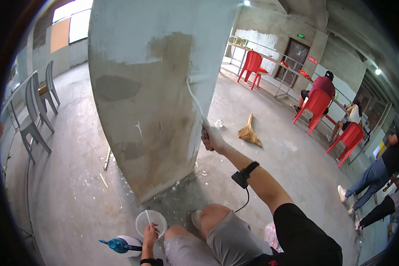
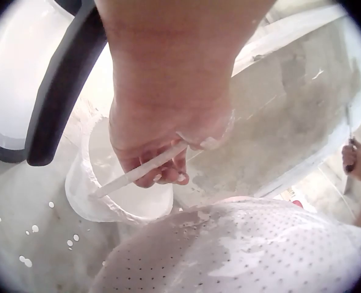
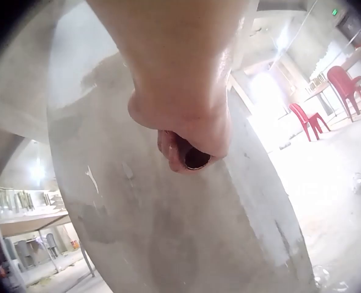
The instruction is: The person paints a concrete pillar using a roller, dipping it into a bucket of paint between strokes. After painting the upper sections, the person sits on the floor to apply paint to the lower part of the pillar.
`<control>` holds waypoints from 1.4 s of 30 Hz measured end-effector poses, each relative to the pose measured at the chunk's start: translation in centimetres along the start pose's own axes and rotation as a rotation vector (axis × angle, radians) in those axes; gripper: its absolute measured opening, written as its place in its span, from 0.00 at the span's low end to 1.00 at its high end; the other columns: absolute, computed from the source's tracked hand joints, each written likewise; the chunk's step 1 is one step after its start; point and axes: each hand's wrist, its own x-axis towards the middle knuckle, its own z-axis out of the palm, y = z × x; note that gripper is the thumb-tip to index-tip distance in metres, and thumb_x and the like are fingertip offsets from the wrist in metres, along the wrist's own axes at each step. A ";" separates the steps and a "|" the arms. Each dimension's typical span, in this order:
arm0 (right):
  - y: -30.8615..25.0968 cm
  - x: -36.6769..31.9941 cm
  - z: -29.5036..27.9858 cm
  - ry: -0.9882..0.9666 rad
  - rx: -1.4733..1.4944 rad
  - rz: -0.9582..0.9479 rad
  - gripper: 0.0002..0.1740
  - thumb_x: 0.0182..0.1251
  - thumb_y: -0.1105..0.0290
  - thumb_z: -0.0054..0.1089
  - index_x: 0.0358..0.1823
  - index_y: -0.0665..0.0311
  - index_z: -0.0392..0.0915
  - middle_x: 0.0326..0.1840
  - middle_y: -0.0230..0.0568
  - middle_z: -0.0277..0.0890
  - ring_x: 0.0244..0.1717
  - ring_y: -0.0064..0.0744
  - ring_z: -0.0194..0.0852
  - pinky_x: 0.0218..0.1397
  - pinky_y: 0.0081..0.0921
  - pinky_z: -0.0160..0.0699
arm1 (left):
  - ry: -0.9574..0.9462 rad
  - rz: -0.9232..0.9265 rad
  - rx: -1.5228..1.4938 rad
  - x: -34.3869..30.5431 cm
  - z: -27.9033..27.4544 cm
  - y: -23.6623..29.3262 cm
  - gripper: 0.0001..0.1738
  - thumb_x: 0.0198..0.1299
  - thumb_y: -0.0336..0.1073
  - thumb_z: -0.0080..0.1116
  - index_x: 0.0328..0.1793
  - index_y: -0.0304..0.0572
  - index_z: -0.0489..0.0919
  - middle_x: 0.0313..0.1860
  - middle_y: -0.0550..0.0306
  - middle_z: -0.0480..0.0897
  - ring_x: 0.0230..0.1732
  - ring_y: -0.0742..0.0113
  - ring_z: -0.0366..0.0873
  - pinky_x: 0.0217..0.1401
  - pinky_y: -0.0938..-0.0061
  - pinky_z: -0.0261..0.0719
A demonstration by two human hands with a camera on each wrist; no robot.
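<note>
My right hand (image 1: 212, 138) grips the dark handle (image 3: 197, 159) of what looks like a paint roller, its pale curved rod (image 1: 194, 98) reaching up along the pillar (image 1: 146, 111). At the rod's top, a whitish roller end overlaps the pale coat near the pillar's right edge. Fingers of my left hand (image 1: 150, 232) curl round the white strip handle (image 2: 138, 173) of a translucent white bucket (image 2: 83, 189) low in front of me. Inside the bucket it looks whitish. The pillar is pale at the top and right, with brown-grey patches lower down.
Left of the bucket stands a white jug (image 1: 129, 246) with a blue top and dark handle. A straw broom (image 1: 250, 133) lies on the floor to the right. Grey chairs (image 1: 34, 119) stand at left. Red chairs (image 1: 314, 106) and seated people line tables at right; others stand nearer.
</note>
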 end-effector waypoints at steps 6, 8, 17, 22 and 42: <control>5.5 -3.5 -1.3 0.042 -0.112 0.096 0.33 0.67 0.32 0.39 0.19 0.53 0.58 0.09 0.23 0.46 0.07 0.17 0.38 0.09 0.20 0.37 | -0.019 -0.009 -0.038 0.4 -0.2 -0.7 0.25 0.73 0.51 0.35 0.44 0.37 0.74 0.20 0.58 0.73 0.09 0.75 0.64 0.11 0.78 0.60; 6.2 -4.2 -2.0 0.071 -0.120 0.112 0.33 0.67 0.32 0.39 0.18 0.53 0.58 0.09 0.23 0.46 0.07 0.17 0.38 0.09 0.20 0.38 | -0.019 -0.005 -0.026 0.6 -0.1 -0.6 0.25 0.73 0.51 0.34 0.44 0.37 0.74 0.20 0.58 0.73 0.09 0.75 0.64 0.11 0.78 0.60; 2.1 -3.4 -4.1 0.155 0.002 0.041 0.32 0.67 0.32 0.39 0.17 0.51 0.58 0.10 0.23 0.47 0.07 0.17 0.39 0.10 0.20 0.37 | -0.017 0.013 -0.026 -0.1 0.1 0.4 0.24 0.74 0.50 0.34 0.44 0.36 0.74 0.20 0.58 0.73 0.09 0.76 0.62 0.11 0.79 0.59; -3.5 -0.9 -5.2 0.118 0.042 -0.038 0.33 0.66 0.31 0.39 0.17 0.51 0.58 0.10 0.22 0.48 0.08 0.17 0.38 0.10 0.19 0.36 | -0.012 0.007 -0.023 -0.2 0.5 0.9 0.25 0.74 0.51 0.35 0.43 0.36 0.74 0.19 0.59 0.73 0.09 0.76 0.62 0.11 0.79 0.60; 0.1 1.3 -6.5 -0.080 0.172 0.016 0.32 0.68 0.32 0.36 0.22 0.53 0.60 0.11 0.24 0.47 0.08 0.17 0.39 0.11 0.19 0.37 | -0.030 -0.025 -0.070 0.3 1.2 0.1 0.24 0.73 0.53 0.38 0.44 0.40 0.75 0.18 0.61 0.73 0.09 0.78 0.63 0.11 0.81 0.58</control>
